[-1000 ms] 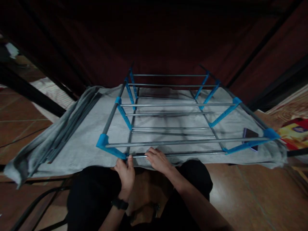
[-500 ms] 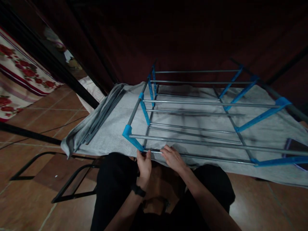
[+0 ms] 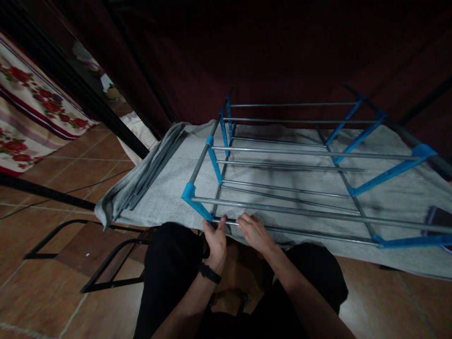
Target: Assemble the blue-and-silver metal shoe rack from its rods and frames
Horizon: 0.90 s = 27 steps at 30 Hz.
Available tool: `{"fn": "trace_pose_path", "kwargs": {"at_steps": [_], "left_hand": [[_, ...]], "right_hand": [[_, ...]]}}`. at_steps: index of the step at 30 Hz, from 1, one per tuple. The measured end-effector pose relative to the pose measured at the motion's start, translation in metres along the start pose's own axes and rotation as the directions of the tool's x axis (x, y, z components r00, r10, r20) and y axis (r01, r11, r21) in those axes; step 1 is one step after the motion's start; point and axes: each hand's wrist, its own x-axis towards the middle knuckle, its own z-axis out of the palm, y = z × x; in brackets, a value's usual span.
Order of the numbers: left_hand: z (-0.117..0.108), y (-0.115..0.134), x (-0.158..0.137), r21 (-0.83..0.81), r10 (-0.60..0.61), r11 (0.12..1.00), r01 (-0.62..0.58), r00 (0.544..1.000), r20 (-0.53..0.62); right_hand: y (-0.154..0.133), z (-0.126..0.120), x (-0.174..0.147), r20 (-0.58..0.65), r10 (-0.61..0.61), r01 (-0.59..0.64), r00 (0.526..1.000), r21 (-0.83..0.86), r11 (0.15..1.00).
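Note:
A rack frame of grey metal tubes (image 3: pixel 303 214) with blue plastic connectors (image 3: pixel 200 208) rests on a grey cloth. Along its near lower edge runs a metal tube (image 3: pixel 325 236). My left hand (image 3: pixel 216 239) is closed round that tube at its left end, by the blue corner connector, with its thumb and a finger on either side of the joint. Just to the right, my right hand (image 3: pixel 254 234) grips the same tube from above, its fingers curled over. The undersides of both hands are hidden.
Several loose grey tubes (image 3: pixel 155 165) lie at the left of the grey cloth (image 3: pixel 169 197). A dark flat object (image 3: pixel 439 221) lies at the right. A black-framed chair (image 3: pixel 102 270) stands on the tiled floor at left, near a floral curtain (image 3: pixel 42 103).
The thumb and finger of my left hand have spread slightly apart at the joint. My right hand keeps its place on the tube. The whole view has shifted a little.

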Motion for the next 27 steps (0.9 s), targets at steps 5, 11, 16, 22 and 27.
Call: {"fn": "trace_pose_path", "kwargs": {"at_steps": [5,11,16,22,27], "left_hand": [[0.0,0.001,-0.001,-0.041,-0.056,0.998,0.056,0.998,-0.015],[0.002,0.003,0.002,-0.134,-0.103,0.986,0.103,0.995,0.007],[0.0,0.005,0.005,-0.09,-0.092,0.992,0.09,0.996,-0.01],[0.0,0.014,0.003,-0.133,-0.125,0.984,0.121,0.992,-0.024],[0.002,0.02,0.001,-0.231,-0.164,0.96,0.157,0.986,-0.013]], "right_hand": [[0.0,0.0,0.001,-0.006,-0.014,0.014,1.0,-0.006,1.0],[0.002,0.004,0.002,-0.035,-0.008,0.008,0.999,0.005,1.0],[0.002,0.008,0.004,-0.031,-0.019,0.019,0.999,-0.003,1.0],[0.001,0.007,0.005,-0.036,-0.029,0.029,0.999,-0.001,1.0],[0.0,0.01,0.007,-0.046,-0.028,0.028,0.999,0.006,1.0]]}}
